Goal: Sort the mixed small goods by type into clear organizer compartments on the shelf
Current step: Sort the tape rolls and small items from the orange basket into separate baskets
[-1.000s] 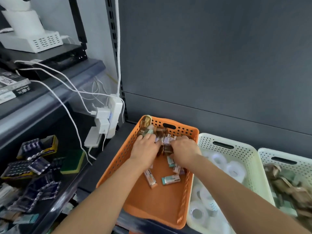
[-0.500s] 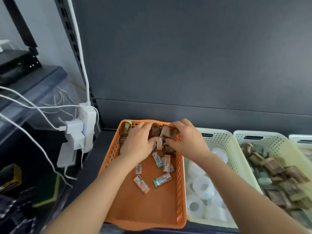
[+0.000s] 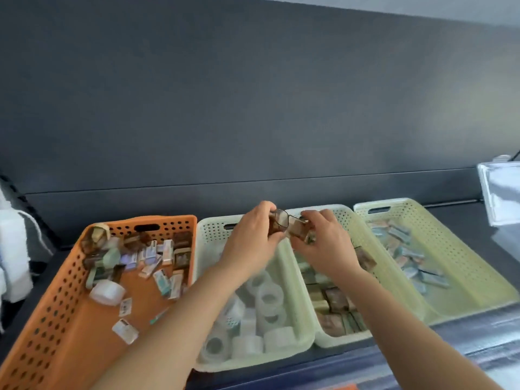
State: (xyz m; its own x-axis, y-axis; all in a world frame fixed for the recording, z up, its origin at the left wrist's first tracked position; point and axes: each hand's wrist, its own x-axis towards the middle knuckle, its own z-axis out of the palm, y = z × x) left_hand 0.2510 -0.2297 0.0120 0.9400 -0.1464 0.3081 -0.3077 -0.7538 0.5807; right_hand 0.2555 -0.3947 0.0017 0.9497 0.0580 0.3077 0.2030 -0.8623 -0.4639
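An orange basket [image 3: 64, 327] at the left holds mixed small goods: brown packets, small boxed erasers and one tape roll [image 3: 107, 291]. Beside it a pale basket [image 3: 292, 280] is filled with clear tape rolls [image 3: 267, 299]. The basket after that [image 3: 342, 218] contains brown packets [image 3: 334, 301]. My left hand [image 3: 253, 240] and my right hand [image 3: 323, 243] each hold brown packets [image 3: 292, 228] over the rim between these two pale baskets, the packets touching between the hands.
A yellow-green basket [image 3: 461, 266] at the right holds small boxed erasers [image 3: 408, 254]. A clear plastic holder [image 3: 501, 190] stands at the far right. A white power strip [image 3: 11, 249] hangs at the left edge. The dark back panel rises close behind the baskets.
Both hands lifted brown packets out of the orange basket and moved right, to above the two pale baskets. The view swung right with them.
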